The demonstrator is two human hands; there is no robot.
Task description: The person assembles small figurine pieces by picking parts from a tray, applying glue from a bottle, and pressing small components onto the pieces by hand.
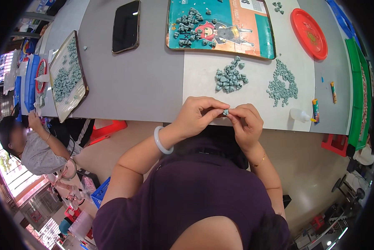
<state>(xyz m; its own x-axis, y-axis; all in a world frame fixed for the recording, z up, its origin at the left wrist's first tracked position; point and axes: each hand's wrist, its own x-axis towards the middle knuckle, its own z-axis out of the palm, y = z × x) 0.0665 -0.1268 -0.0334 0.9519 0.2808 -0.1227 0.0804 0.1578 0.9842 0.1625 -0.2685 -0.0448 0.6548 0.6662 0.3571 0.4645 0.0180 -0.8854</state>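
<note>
My left hand point(195, 116) and my right hand point(248, 124) meet at the table's near edge. Thumbs and forefingers of both are closed on one small grey-green piece point(225, 112), its exact kind too small to make out. Just beyond my fingers lies a pile of larger grey-green pieces point(230, 78), lumpy in shape. To the right of it spreads a flat patch of smaller pieces point(292, 92) of the same colour. Past the pile, a tray point(259, 33) with a printed cartoon figure carries more lumpy pieces point(188, 25) on its left part.
A white glue bottle point(298, 115) lies at the right near edge beside a small printed tube point(316, 109). Farther off are a red plate point(297, 18) and a green trough point(355, 83). At left are a phone point(126, 26), another tray point(64, 109) and a co-worker point(41, 154).
</note>
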